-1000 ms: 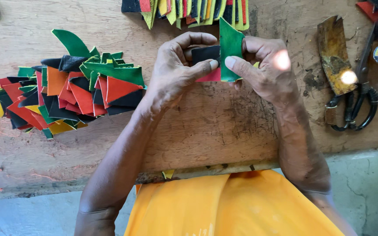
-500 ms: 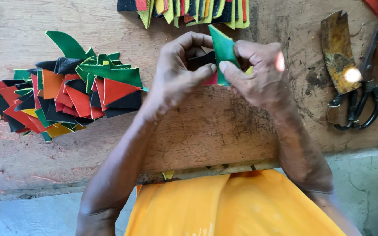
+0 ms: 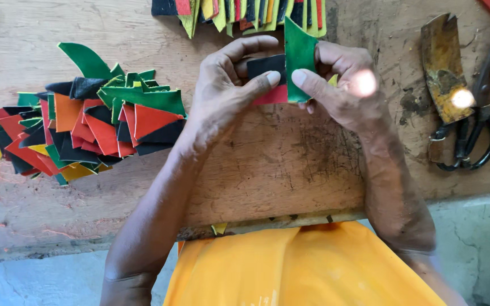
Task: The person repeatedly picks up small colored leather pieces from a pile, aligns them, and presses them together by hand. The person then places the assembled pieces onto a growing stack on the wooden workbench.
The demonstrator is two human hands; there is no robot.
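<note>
Both my hands meet above a worn wooden board (image 3: 279,164). My left hand (image 3: 228,85) pinches a small stack of leather pieces, black piece (image 3: 265,65) on top and red piece (image 3: 273,96) showing beneath. My right hand (image 3: 341,85) grips the same stack and holds a green leather piece (image 3: 299,51) upright against it, thumb pressed on its lower edge. A bit of yellow shows behind my right fingers.
A pile of red, black, green, orange and yellow cut pieces (image 3: 80,124) lies to the left. Another row of coloured pieces (image 3: 239,11) sits at the top edge. A rusty blade (image 3: 443,68) and black-handled scissors (image 3: 477,136) lie to the right. An orange cloth (image 3: 301,266) covers my lap.
The green piece has been turned and set more upright against the black and red pieces; my hands have stayed in nearly the same spot.
</note>
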